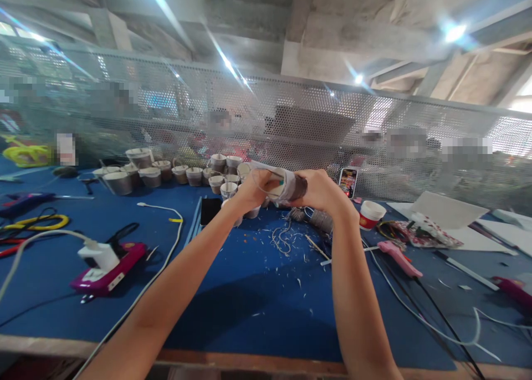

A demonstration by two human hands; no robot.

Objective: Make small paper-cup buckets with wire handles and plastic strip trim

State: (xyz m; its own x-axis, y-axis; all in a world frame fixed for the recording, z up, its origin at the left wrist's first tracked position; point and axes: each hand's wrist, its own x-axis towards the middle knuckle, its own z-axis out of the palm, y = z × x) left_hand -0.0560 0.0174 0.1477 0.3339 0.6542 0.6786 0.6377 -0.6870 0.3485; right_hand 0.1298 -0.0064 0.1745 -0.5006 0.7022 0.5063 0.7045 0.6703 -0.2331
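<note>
Both my hands are raised over the middle of the table, gripping one small cup [288, 186] between them. The cup has a pale band near its mouth and a grey-brown lower part, and it lies tipped on its side. My left hand [256, 187] is closed at the mouth end, with some fingers reaching inside the rim. Around the base end, my right hand [319, 187] is wrapped, its fingertips partly hidden. Just below the hands lie grey twine [322, 220] and loose scraps. Behind my left hand stand several similar little buckets [194, 176] with thin handles.
A pink glue gun [399, 259] with its cord lies to the right, near a red-and-white paper cup [371, 215] and a propped phone [348, 181]. A purple power strip [110, 270] and white cable sit left. A perforated metal screen [249, 108] closes the back.
</note>
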